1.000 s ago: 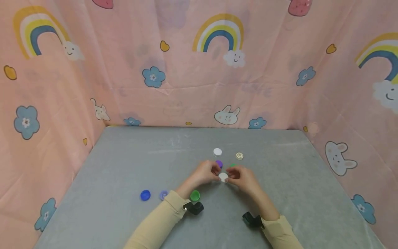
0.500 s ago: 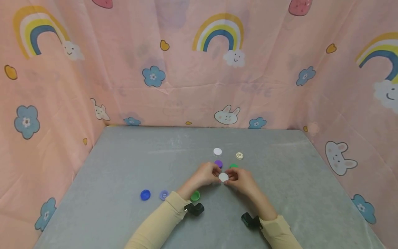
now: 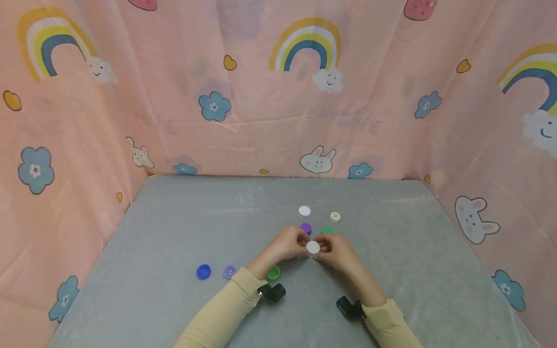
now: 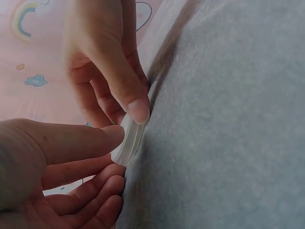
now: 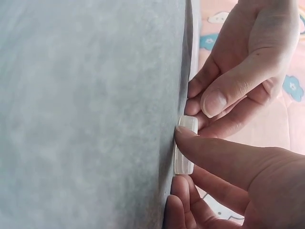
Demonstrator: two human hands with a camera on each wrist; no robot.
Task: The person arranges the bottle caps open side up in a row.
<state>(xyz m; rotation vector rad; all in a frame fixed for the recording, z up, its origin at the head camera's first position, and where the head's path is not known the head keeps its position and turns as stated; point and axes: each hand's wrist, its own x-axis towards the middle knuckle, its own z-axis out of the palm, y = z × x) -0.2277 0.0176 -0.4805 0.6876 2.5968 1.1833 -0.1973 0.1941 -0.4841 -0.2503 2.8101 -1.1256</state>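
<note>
Between my two hands, low at the grey table, is a white bottle cap (image 3: 313,247) with its flat top facing up. My left hand (image 3: 288,242) pinches its left side and my right hand (image 3: 338,249) pinches its right side. In the left wrist view the ridged rim of the cap (image 4: 131,143) shows between both thumbs. The right wrist view has the right thumb across the cap (image 5: 188,125), with the left fingers at its far end. Just behind the hands lie a purple cap (image 3: 306,228) and a green cap (image 3: 327,232), the green one partly hidden.
Farther back on the table (image 3: 209,222) lie another white cap (image 3: 304,210) and a cream cap (image 3: 335,216) with a ringed top. Nearer the front left are a blue cap (image 3: 203,271), a lilac cap (image 3: 229,271) and a green cap (image 3: 273,273) partly behind the left forearm.
The right hand has shifted slightly left and inward around the white cap, uncovering more of the green cap behind it. The left hand stays nearly in place.
</note>
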